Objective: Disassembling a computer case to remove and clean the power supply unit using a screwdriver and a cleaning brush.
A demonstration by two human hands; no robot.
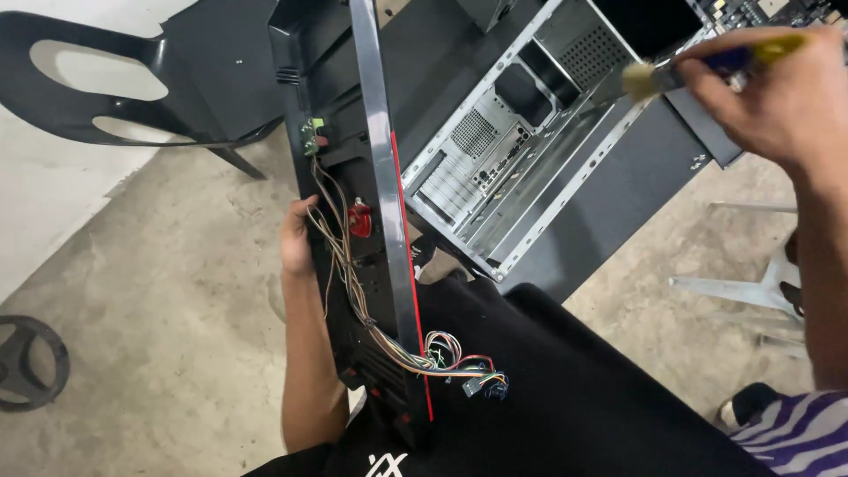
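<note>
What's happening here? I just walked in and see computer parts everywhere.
A person's left hand steadies a long black plastic computer front panel with a red stripe, its multicoloured wire bundle hanging loose. The right hand holds a pale-bristled brush with a blue and yellow handle above the open grey metal computer case.

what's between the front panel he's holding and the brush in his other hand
In the head view, the open, empty computer case lies between the front panel and the brush.
</note>
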